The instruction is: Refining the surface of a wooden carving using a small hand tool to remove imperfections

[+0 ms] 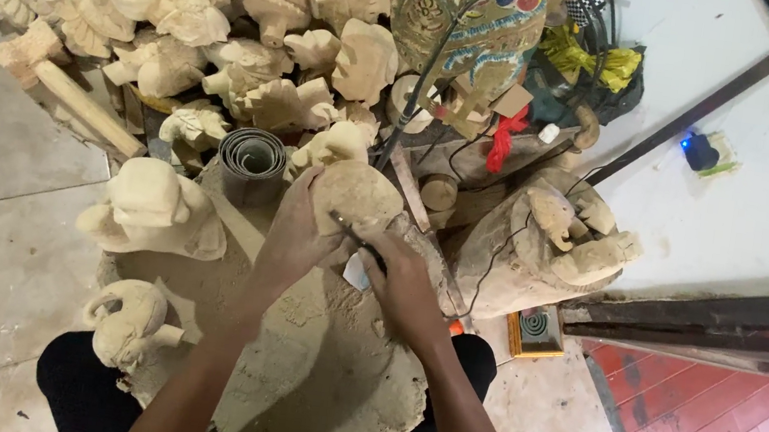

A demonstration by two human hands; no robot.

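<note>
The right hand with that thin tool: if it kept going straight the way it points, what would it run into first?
Most likely the rounded wooden carving, steadied by the left hand. The right hand aims its thin tool up-left, the tip seemingly already at the carving's lower edge; depth is unclear.

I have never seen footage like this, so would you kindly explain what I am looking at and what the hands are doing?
There is no machine here: one camera on a person's head looks down at their own bare hands. The left hand steadies a pale wooden carving over a dusty cloth on the lap. The right hand holds a thin tool against it. Around them sit many unfinished carvings, a sandpaper roll and a painted figure. Another carving rests to the left.
</note>
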